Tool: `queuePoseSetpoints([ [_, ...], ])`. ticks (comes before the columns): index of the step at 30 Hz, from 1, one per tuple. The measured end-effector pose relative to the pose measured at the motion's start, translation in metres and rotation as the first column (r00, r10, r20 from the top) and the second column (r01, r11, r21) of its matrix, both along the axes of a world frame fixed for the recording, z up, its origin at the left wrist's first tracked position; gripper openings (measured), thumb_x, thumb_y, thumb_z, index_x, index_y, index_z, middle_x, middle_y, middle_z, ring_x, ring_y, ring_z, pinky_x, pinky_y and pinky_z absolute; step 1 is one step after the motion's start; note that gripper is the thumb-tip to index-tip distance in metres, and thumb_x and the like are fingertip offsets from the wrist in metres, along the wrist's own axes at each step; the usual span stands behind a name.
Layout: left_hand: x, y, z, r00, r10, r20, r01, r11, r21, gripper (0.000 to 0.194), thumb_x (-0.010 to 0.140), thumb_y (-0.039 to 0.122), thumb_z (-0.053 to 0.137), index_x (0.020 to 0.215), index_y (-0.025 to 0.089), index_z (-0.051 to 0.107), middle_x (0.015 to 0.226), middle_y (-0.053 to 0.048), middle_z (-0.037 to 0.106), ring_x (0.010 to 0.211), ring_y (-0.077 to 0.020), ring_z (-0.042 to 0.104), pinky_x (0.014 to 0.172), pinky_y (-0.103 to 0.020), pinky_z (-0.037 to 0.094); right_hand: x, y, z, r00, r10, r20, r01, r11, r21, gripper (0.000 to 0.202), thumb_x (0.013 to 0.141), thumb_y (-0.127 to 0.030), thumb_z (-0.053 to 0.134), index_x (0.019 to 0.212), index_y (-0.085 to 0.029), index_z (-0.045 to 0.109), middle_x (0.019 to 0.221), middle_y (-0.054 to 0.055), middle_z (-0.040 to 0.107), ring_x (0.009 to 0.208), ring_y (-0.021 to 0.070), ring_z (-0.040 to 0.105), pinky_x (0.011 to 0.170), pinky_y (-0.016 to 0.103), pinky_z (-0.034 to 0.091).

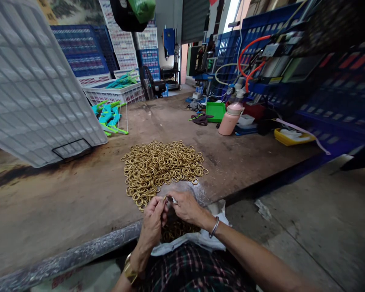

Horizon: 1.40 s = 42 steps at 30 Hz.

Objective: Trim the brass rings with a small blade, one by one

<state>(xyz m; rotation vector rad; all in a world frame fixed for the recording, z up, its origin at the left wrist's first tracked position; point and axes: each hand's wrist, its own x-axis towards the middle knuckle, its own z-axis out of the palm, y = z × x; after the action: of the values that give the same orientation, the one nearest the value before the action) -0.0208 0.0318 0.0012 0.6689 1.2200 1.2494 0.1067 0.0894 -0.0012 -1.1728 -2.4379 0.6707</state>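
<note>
A spread heap of brass-coloured rings (pixel 164 162) lies on the brown table in front of me. At the table's near edge my left hand (pixel 152 221) is closed in a pinch on a ring (pixel 165 199), its edge just showing between thumb and finger. Beside it, my right hand (pixel 187 209) is closed too, its fingertips meeting the left ones around something small that I cannot make out. Below both hands, a white sack (pixel 185 241) in my lap holds more brass rings (pixel 176 230).
A tall white slatted crate (pixel 42 81) stands on the left of the table (pixel 79 190). Toy-like teal and lime pieces (pixel 109 115) lie behind it. Farther right are a green tray (pixel 215 111), a pink bottle (pixel 230 119) and a yellow tray (pixel 287 139).
</note>
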Motion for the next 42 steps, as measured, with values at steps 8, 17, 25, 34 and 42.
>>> queuePoseSetpoints([
  [8,-0.002,-0.005,-0.003,0.991,-0.018,-0.132,0.021,0.999,0.025,0.032,0.076,0.050,0.054,0.073,0.018,0.047,0.056,0.007,0.047,0.040,-0.0029,0.035,0.035,-0.013,0.024,-0.005,-0.006,0.012,0.987,0.019,0.158,-0.021,1.000,0.013,0.021,0.072,-0.012,0.041,0.086,-0.018,0.056,0.075,0.003,0.063,0.064,0.0141,0.053,0.054,0.024,0.025],
  [17,-0.001,-0.006,0.002,0.981,0.043,-0.192,-0.042,0.999,0.007,0.037,0.070,0.053,0.056,0.065,0.018,0.046,0.051,0.007,0.046,0.038,-0.0037,0.034,0.035,-0.015,0.024,-0.009,-0.009,0.002,0.982,0.020,0.188,-0.026,0.999,0.027,0.024,0.075,-0.014,0.041,0.095,-0.016,0.055,0.085,0.006,0.065,0.068,0.0157,0.055,0.057,0.026,0.028],
  [25,-0.005,-0.008,-0.003,0.969,0.046,-0.244,-0.036,0.998,0.048,0.035,0.072,0.051,0.054,0.062,0.018,0.046,0.051,0.006,0.044,0.040,-0.0047,0.033,0.038,-0.016,0.024,-0.013,-0.011,0.006,0.968,0.002,0.252,-0.007,1.000,0.018,0.025,0.073,-0.012,0.040,0.093,-0.015,0.055,0.078,0.008,0.064,0.065,0.0168,0.055,0.057,0.026,0.031],
  [34,-0.008,-0.012,-0.002,0.957,0.053,-0.286,-0.039,0.998,0.054,0.035,0.074,0.050,0.053,0.062,0.019,0.045,0.051,0.006,0.043,0.041,-0.0060,0.033,0.040,-0.018,0.026,-0.018,-0.014,0.008,0.953,0.014,0.302,-0.020,1.000,0.015,0.027,0.073,-0.011,0.039,0.095,-0.014,0.054,0.082,0.010,0.065,0.069,0.0184,0.058,0.060,0.027,0.034],
  [42,-0.012,-0.016,-0.015,0.954,0.067,-0.293,-0.027,0.990,0.135,0.035,0.075,0.051,0.053,0.062,0.019,0.046,0.052,0.005,0.042,0.042,-0.0067,0.032,0.040,-0.018,0.025,-0.017,-0.013,0.013,0.948,0.163,0.273,-0.142,0.985,-0.093,0.027,0.073,-0.012,0.039,0.093,-0.013,0.057,0.078,0.010,0.066,0.066,0.0170,0.058,0.057,0.025,0.034],
])
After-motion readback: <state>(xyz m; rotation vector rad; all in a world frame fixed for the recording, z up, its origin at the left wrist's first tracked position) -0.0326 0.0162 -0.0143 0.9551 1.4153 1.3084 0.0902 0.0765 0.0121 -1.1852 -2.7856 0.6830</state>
